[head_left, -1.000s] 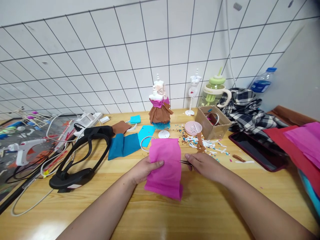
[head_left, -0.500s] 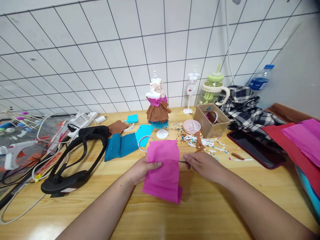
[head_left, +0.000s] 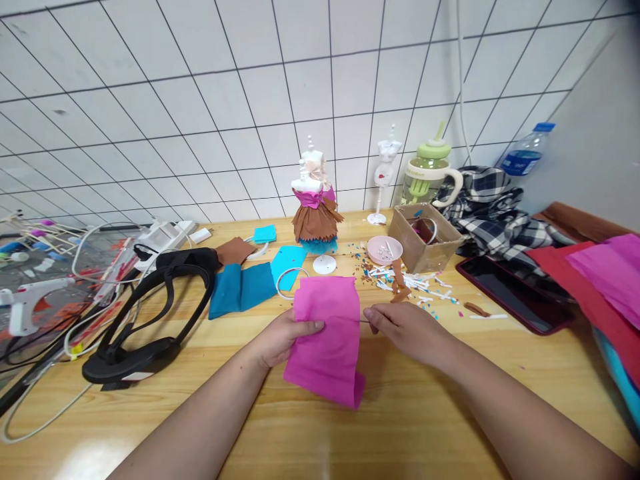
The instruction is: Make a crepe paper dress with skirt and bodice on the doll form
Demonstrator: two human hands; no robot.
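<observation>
My left hand pinches the left edge of a pink sheet of thin fabric or crepe paper, thumb on top. The sheet hangs above the table with its lower right corner curled. At its right edge, my right hand is closed around what look like small scissors. Only a thin metal part and a bit of dark handle show; the rest lies behind my fingers and the sheet. Just beyond the sheet stands a small white dress form in a pink, brown and blue layered dress.
A white ring and blue cloth pieces lie left of the sheet. Paper scraps, a pink dish and a cardboard box are behind my right hand. Black headgear is at left, a phone at right.
The metal blade shows less beside the sheet's right edge, and the crease line across the sheet has flattened out. My left hand keeps its hold; the view has shifted slightly.
</observation>
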